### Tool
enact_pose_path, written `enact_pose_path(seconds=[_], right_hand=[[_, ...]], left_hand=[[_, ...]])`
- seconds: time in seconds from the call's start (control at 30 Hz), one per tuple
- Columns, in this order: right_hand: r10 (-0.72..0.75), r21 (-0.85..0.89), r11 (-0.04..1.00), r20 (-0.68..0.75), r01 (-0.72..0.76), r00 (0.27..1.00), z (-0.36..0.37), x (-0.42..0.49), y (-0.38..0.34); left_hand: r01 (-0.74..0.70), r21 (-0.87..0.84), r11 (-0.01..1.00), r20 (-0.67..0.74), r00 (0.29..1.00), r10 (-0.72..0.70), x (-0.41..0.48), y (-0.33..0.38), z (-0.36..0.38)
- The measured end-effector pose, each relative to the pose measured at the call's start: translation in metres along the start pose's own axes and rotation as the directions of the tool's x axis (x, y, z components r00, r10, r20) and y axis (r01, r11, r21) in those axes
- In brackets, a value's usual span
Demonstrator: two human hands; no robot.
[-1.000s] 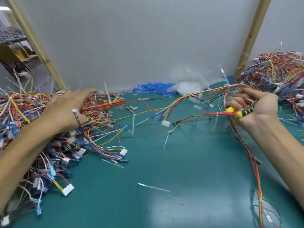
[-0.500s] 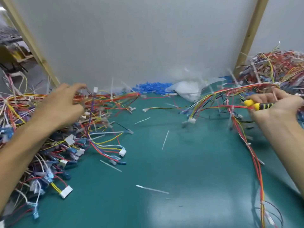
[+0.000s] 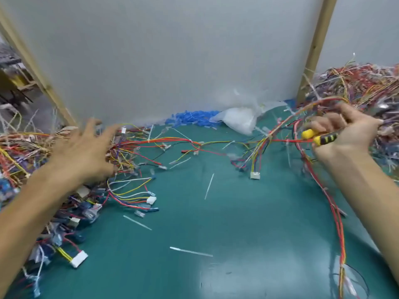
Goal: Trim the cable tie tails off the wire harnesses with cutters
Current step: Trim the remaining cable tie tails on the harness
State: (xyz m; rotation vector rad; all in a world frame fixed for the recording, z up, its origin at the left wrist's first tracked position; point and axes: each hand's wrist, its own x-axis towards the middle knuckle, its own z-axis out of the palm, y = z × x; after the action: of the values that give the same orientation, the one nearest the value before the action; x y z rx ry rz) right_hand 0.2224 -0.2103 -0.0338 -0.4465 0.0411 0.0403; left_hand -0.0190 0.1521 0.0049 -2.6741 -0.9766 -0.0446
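Observation:
My right hand (image 3: 345, 134) grips the yellow-and-black cutters (image 3: 319, 137) at the right, and a wire harness (image 3: 269, 137) of red, yellow and orange wires runs through the same hand and trails down the mat. My left hand (image 3: 84, 154) hovers with spread fingers over the big heap of harnesses (image 3: 26, 152) on the left, its fingertips blurred, holding nothing that I can see. A second heap of harnesses (image 3: 356, 83) lies at the back right behind my right hand.
Cut white tie tails (image 3: 191, 251) lie scattered on the green mat (image 3: 237, 223). Blue connector sleeves (image 3: 190, 118) and a clear plastic bag (image 3: 239, 119) sit against the grey back panel. Wooden posts (image 3: 317, 46) frame the panel on both sides.
My right hand has carried the harness and cutters right and upward. My left hand has lifted from the left heap and opened its fingers, moving toward the centre.

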Motion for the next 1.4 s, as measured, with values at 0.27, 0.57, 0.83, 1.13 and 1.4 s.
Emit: enact_pose_path(seconds=[0.27, 0.57, 0.83, 1.13, 1.4], right_hand=[[0.31, -0.416, 0.899, 0.387, -0.135, 0.869, 0.012, -0.028, 0.013], [0.487, -0.642, 0.767, 0.568, -0.013, 0.663, 0.005, -0.042, 0.031], [0.467, -0.653, 0.754, 0.463, -0.066, 0.753, 0.006, -0.039, 0.028], [0.4, -0.329, 0.896, 0.305, -0.298, 0.865, 0.003, -0.021, 0.013], [0.364, -0.663, 0.745, 0.49, 0.068, 0.793, 0.008, -0.03, 0.013]], left_hand=[[-0.462, -0.064, 0.885, -0.168, 0.879, 0.447, 0.003, 0.082, -0.021], [0.038, -0.959, -0.281, 0.061, 0.996, -0.072, 0.034, 0.084, 0.022], [-0.169, -0.735, -0.656, 0.275, 0.81, -0.517, 0.05, 0.047, 0.03], [-0.171, -0.767, -0.618, 0.232, 0.825, -0.516, 0.04, 0.055, 0.022], [-0.059, -0.986, 0.155, -0.064, 0.998, -0.025, 0.012, 0.054, 0.012]])
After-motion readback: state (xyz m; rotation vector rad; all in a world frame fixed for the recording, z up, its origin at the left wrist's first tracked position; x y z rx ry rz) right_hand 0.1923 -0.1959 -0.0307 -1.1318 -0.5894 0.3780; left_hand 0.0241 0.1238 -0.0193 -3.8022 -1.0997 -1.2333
